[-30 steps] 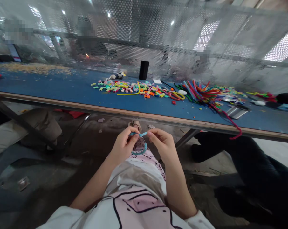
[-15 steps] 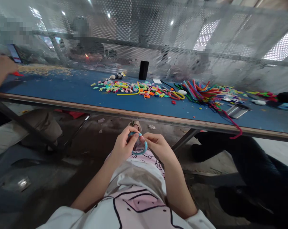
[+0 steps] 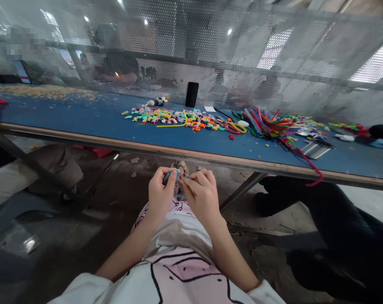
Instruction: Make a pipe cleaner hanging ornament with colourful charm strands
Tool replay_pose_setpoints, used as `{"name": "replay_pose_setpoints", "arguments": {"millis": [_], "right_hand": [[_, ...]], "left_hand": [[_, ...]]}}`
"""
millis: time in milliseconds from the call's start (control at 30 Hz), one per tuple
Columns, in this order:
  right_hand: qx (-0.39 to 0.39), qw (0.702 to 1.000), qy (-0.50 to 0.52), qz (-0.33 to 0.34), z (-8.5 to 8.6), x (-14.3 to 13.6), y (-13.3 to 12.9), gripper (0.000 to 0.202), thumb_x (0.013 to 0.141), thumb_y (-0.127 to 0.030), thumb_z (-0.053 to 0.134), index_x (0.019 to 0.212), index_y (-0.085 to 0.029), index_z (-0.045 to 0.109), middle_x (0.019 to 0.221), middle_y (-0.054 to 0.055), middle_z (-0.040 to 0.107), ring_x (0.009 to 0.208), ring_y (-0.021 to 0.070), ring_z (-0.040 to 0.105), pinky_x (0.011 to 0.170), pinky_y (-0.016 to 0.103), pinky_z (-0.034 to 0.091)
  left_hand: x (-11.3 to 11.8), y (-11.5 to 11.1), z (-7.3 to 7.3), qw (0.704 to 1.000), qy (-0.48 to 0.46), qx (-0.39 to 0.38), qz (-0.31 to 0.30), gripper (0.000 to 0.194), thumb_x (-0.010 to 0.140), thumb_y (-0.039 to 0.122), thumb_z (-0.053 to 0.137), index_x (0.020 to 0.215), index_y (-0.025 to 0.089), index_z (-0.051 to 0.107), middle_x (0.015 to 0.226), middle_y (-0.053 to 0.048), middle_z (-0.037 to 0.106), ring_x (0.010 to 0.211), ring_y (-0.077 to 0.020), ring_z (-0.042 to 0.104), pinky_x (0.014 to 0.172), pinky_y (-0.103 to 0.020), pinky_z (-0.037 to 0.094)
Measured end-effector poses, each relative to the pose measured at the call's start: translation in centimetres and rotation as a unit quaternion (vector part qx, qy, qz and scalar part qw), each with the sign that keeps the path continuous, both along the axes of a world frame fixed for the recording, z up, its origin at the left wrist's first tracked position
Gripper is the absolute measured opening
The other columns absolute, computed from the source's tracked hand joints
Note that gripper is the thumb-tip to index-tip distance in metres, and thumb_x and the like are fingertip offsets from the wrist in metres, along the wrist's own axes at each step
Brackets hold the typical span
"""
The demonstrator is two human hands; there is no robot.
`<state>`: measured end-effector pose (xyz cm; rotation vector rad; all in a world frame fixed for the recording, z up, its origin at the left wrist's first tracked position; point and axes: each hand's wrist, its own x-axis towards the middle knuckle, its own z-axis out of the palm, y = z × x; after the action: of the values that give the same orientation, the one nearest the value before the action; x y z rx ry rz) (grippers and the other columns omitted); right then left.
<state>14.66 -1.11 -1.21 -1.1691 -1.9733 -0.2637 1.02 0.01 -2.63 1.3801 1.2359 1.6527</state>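
Note:
Above my lap, in front of the table edge, my left hand (image 3: 160, 190) pinches a fuzzy light-blue pipe cleaner (image 3: 178, 174) between thumb and fingers. My right hand (image 3: 201, 192) is closed on another part of the same blue piece, its fingertips close beside those of my left hand. Part of the blue loop hangs below the fingertips, and the rest is hidden behind my fingers.
On the blue table (image 3: 115, 126) lie many small colourful twisted pieces (image 3: 191, 120), a bundle of pipe cleaners (image 3: 267, 122), a metal cup (image 3: 316, 148) and an upright black phone-like object (image 3: 192, 94). Another person's dark-trousered legs (image 3: 321, 211) are at the right.
My right hand has turned inward, its fingers closer to my left hand. The blue loop shows less and sits nearer my left fingers. Another person's hand at the far left has moved mostly out of view.

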Motion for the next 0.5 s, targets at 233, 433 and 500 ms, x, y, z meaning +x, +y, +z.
{"name": "replay_pose_setpoints", "arguments": {"millis": [233, 433, 500], "right_hand": [[0.020, 0.999, -0.012, 0.031, 0.12, 0.51, 0.15, 0.037, 0.091, -0.017, 0.062, 0.125, -0.029, 0.068, 0.095, 0.007, 0.069, 0.092, 0.0236, 0.053, 0.083, 0.038, 0.043], [0.025, 0.997, -0.058, 0.052, -0.34, 0.71, 0.37, 0.035, 0.094, -0.015, 0.059, 0.123, -0.033, 0.070, 0.102, 0.005, 0.073, 0.096, 0.0236, 0.053, 0.083, 0.039, 0.044], [0.030, 0.997, -0.038, 0.066, -0.39, 0.76, 0.35, 0.030, 0.094, -0.017, 0.059, 0.115, -0.034, 0.074, 0.100, 0.004, 0.073, 0.093, 0.0226, 0.054, 0.083, 0.039, 0.045]], "left_hand": [[-0.53, 0.26, -0.26, 1.000, 0.006, 0.001, 0.019, 0.020, 0.092, 0.036, 0.062, 0.096, 0.017, 0.068, 0.090, -0.005, 0.072, 0.084, -0.0172, 0.068, 0.075, -0.026, 0.052], [-0.28, 0.29, -0.34, 0.999, -0.031, -0.011, 0.009, 0.020, 0.090, 0.035, 0.064, 0.096, 0.016, 0.068, 0.092, -0.006, 0.074, 0.085, -0.0179, 0.069, 0.078, -0.027, 0.053], [-0.23, 0.24, -0.28, 0.999, -0.045, -0.016, -0.004, 0.021, 0.090, 0.036, 0.064, 0.096, 0.016, 0.067, 0.092, -0.007, 0.074, 0.085, -0.0182, 0.069, 0.077, -0.028, 0.054]]}}
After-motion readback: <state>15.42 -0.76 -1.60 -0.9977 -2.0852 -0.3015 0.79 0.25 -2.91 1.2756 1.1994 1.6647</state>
